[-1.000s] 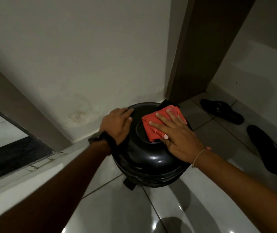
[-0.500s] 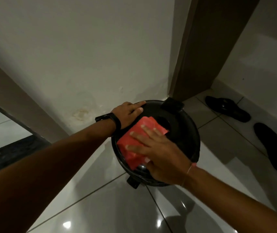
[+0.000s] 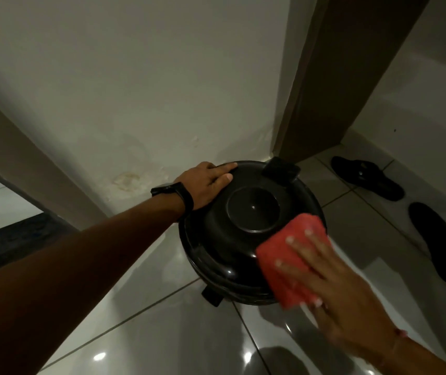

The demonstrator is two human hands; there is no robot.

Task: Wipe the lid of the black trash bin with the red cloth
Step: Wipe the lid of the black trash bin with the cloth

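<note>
The black trash bin stands on the tiled floor in a wall corner, its round domed lid (image 3: 251, 209) glossy with a raised centre disc. My left hand (image 3: 208, 185), with a black watch on the wrist, lies flat on the lid's far left rim, fingers spread. My right hand (image 3: 332, 288) presses the folded red cloth (image 3: 289, 255) flat against the lid's near right edge, fingers spread over it. The cloth hangs partly past the rim. A black hinge tab (image 3: 281, 170) sits at the lid's back.
A pair of black sandals (image 3: 366, 180) (image 3: 438, 242) lies on the floor to the right. A brown door frame (image 3: 324, 85) rises behind the bin. The white wall is close behind it. A foot pedal (image 3: 211, 295) sticks out at the bin's front.
My right hand has swept the red cloth from the lid's top to the front left rim, then across to the near right edge. The left hand stays on the far left rim.
</note>
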